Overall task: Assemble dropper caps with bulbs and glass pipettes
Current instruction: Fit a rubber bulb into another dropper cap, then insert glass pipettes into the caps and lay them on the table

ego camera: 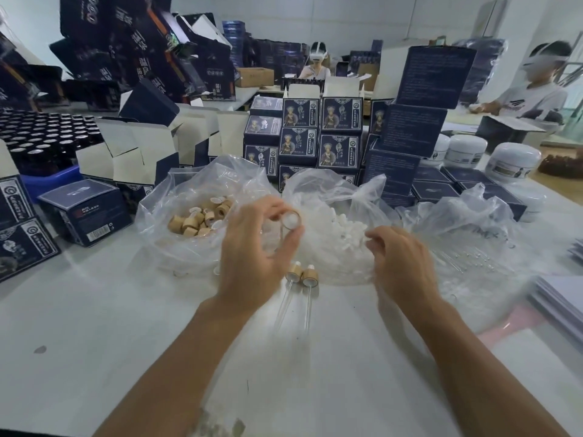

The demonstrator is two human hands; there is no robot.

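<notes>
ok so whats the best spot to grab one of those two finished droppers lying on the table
Pinch the tan cap of the right finished dropper from above, fingers on its left and right sides. It lies flat, cap away from the person, thin glass pipette trailing toward them; the cap is the thick, sturdy part. The neighbouring dropper lies close on its left.

Right hand (400,260) fingertips buried in the bulb bag (334,216), pipettes (467,260) blurred inside clear plastic

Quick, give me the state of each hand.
Left hand: pinching a bamboo cap.
Right hand: fingers curled; held item cannot be told.
</notes>
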